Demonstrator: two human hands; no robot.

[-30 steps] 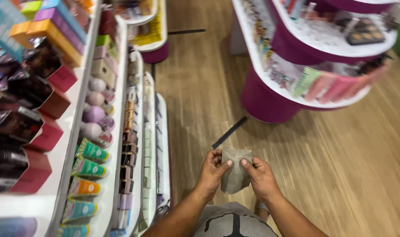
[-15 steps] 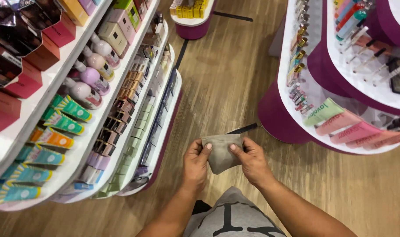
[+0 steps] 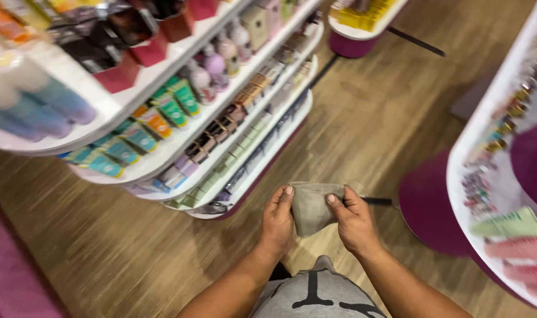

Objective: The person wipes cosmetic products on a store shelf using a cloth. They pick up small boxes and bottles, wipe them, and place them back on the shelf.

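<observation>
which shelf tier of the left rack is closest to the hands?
The bottom white tier: its rounded end sits just left of the left hand holding the grey cloth; higher tiers sit farther off.

**One head camera, looking down between the store shelves**

There is a single view — a camera worn on the person's head, tilted steeply down over their own chest and arms. It faces the wood floor (image 3: 362,123) ahead of the feet, with the frame rolled so the floor planks run on a slant. The left hand (image 3: 278,221) and right hand (image 3: 354,221) sit close under the lens, low in the middle, both on a grey cloth (image 3: 311,206). The tiered white shelves (image 3: 233,118) fill the upper left, near enough to blur; a round white display stand (image 3: 486,171) cuts the right edge. No second view shares the scene.
</observation>
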